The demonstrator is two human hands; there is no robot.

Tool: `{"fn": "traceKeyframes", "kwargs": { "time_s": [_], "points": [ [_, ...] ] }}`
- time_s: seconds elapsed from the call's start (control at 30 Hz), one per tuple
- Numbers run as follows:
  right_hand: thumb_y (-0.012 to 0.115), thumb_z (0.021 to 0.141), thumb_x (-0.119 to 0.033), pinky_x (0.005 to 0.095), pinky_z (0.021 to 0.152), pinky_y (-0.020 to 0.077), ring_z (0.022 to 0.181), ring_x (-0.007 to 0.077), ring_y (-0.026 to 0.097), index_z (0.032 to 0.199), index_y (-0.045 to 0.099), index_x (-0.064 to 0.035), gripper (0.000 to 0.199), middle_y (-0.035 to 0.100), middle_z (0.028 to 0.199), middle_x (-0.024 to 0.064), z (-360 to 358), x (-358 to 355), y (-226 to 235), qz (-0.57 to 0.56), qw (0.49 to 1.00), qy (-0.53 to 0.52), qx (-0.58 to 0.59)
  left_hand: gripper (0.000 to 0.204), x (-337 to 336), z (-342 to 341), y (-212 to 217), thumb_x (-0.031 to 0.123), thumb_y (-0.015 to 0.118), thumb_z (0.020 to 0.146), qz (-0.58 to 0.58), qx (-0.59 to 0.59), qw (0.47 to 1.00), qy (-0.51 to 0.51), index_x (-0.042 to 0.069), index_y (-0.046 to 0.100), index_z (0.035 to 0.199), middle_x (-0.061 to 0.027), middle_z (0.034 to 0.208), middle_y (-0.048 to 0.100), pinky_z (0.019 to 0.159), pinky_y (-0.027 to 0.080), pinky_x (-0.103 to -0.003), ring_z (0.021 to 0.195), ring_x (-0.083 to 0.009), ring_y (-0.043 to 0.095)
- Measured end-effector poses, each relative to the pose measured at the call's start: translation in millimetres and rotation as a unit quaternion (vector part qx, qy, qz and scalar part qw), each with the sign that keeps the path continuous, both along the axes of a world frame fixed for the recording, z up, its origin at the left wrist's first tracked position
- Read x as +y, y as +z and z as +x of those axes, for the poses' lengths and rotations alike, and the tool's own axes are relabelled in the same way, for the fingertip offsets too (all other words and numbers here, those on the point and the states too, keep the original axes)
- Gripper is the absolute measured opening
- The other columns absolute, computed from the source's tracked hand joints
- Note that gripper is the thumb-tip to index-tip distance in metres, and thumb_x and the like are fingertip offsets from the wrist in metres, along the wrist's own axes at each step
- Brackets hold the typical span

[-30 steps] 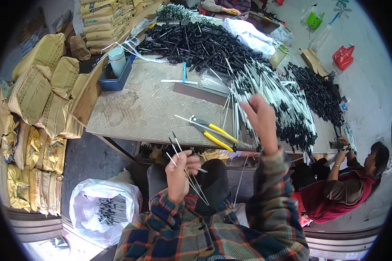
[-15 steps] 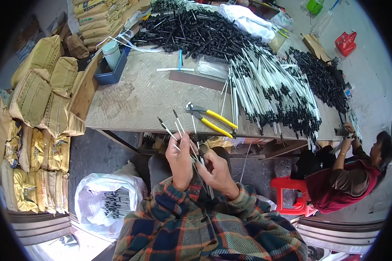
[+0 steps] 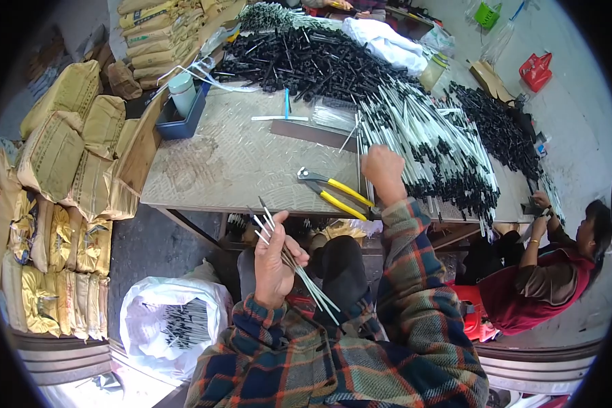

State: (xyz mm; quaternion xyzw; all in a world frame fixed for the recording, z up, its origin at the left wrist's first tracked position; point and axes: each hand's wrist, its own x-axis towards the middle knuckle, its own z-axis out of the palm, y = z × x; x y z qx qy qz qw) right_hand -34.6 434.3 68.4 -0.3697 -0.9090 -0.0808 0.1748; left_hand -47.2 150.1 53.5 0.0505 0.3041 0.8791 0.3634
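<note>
In my left hand, held above my lap, is a small bunch of thin white rods with dark tips. Their ends stick out above the fingers and below the palm. My right hand reaches over the table to the left edge of a big pile of white rods with black ends. Its fingers are curled in, and whatever they grip is hidden behind the hand. End-cutting pliers with yellow handles lie on the table between my hands, near its front edge.
A heap of black plastic parts covers the table's back. A blue tray holds a cup at the left. On the floor, a white sack contains more rods. Stacked paper sacks stand left. A co-worker sits at the right.
My right hand has left my left hand's side and moved up and right to the rod pile. My left hand keeps its bunch of rods, now alone. The view has shifted slightly.
</note>
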Motion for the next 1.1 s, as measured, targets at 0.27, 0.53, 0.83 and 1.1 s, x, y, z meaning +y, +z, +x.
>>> {"fn": "traceKeyframes", "kwargs": {
  "time_s": [0.27,0.53,0.83,1.1],
  "points": [
    [0.055,0.08,-0.023,0.0478,0.052,0.0424,0.059,0.0353,0.059,0.098,0.051,-0.0142,0.021,0.06,0.063,0.0111,4,-26,-15,-0.047,0.982,0.093,0.16,0.028,-4,-7,-10,0.027,0.046,0.093,-0.034,0.007,0.999,-0.007,0.001,0.054,0.099,-0.0186,0.104,0.06,0.077,0.052,-0.033,0.094,-0.0257,0.061],
    [0.053,0.083,0.004,0.0176,0.051,0.0364,0.06,0.0017,0.044,0.104,0.057,-0.0008,0.021,0.055,0.077,-0.0014,58,-90,29,-0.169,0.84,0.26,0.446,0.039,3,-30,-2,0.02,0.041,0.095,-0.066,0.103,0.991,0.053,-0.009,0.042,0.12,-0.0228,0.116,0.053,0.088,0.046,-0.034,0.105,-0.0277,0.056],
    [0.042,0.086,0.007,0.0214,0.052,0.046,0.056,0.0108,0.053,0.105,0.044,0.0067,0.02,0.056,0.081,0.0117,94,-134,31,-0.233,0.683,0.205,0.661,0.039,12,-19,12,0.025,0.039,0.095,-0.179,0.16,0.97,-0.027,-0.011,0.05,0.107,-0.0218,0.092,0.062,0.063,0.053,-0.03,0.072,-0.0242,0.064],
    [0.043,0.086,0.007,0.023,0.056,0.0502,0.066,0.0176,0.062,0.109,0.041,0.0078,0.023,0.057,0.085,0.0157,89,-132,24,-0.256,0.719,0.247,0.597,0.042,16,-38,55,0.024,0.04,0.095,-0.198,0.338,0.92,0.022,-0.01,0.047,0.118,-0.0201,0.104,0.06,0.08,0.05,-0.03,0.093,-0.0238,0.061]
  ]
}}
